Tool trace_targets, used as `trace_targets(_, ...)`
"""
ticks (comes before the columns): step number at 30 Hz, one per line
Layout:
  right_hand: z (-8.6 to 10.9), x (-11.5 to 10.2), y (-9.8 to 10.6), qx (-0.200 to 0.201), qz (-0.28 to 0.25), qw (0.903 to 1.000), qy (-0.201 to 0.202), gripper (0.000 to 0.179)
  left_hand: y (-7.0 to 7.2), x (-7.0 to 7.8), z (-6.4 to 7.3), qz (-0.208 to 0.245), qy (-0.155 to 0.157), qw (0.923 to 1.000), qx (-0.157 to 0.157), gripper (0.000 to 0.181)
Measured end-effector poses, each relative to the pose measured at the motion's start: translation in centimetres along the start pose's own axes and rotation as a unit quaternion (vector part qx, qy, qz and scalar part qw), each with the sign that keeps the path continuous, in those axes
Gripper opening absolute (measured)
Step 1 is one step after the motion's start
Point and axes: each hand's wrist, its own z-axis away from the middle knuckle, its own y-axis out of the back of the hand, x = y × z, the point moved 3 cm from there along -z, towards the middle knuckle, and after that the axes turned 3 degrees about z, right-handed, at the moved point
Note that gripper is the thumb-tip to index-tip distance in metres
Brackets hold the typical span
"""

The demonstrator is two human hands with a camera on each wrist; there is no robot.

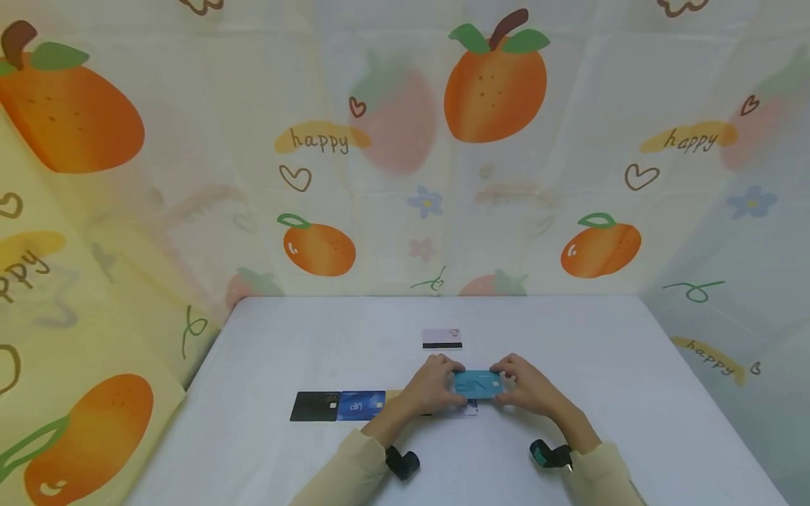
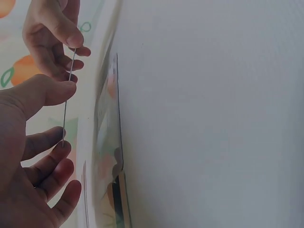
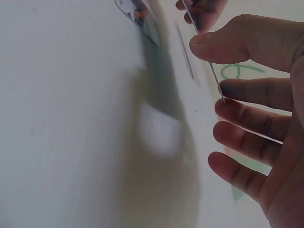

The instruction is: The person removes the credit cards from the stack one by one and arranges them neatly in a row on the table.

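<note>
A teal card (image 1: 479, 384) marked VIP is held up over the table by both hands. My left hand (image 1: 433, 388) pinches its left end between thumb and fingers, and my right hand (image 1: 526, 388) pinches the right end. In the left wrist view the card (image 2: 67, 107) shows edge-on as a thin line, clear of the tabletop. Below it, partly covered, lies a pale card (image 1: 471, 408). Leftward in the same row are a gold card (image 1: 392, 395), mostly hidden by my left hand, a blue VIP card (image 1: 361, 405) and a black card (image 1: 314, 407).
A pale card with a black stripe (image 1: 442, 338) lies farther back, beyond my hands. The white table (image 1: 304, 337) ends at a back wall of fruit-printed cloth (image 1: 405, 232), with more cloth at both sides. Each wrist wears a small black camera.
</note>
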Motion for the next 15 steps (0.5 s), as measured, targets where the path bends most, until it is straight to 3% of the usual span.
trace_targets(15, 2.3, 2.3, 1.1, -0.006, 0.018, 0.9998, 0.011, 0.046, -2.2, 2.3, -1.6, -0.037, -0.038, 0.9981, -0.032, 0.054)
